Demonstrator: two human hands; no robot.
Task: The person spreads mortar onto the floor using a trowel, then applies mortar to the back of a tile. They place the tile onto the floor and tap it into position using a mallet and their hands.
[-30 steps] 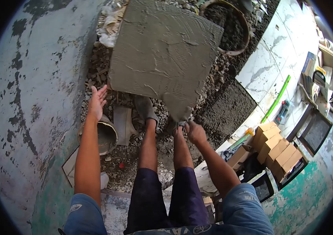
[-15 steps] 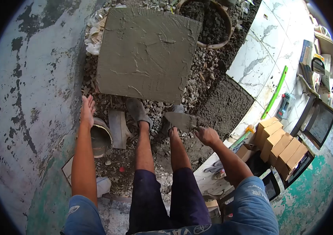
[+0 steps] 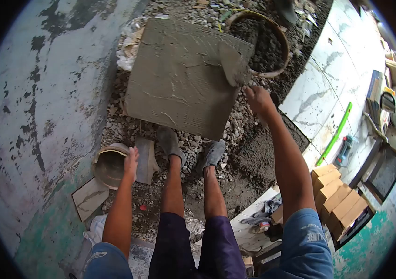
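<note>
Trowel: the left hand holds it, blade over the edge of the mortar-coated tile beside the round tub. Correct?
Not quite. The head view shows the trowel in the right hand, not the left; its blade is over the edge of the mortar-coated tile beside the round tub, as stated.

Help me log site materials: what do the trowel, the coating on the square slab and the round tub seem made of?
Trowel, held in the right hand: likely steel, dull grey and smeared with mortar. Slab coating: cement mortar by its look, matte grey with trowel ridges and swirls. Round tub: probably rubber or plastic, with a thin brownish rim and a dark gritty mix inside.
</note>
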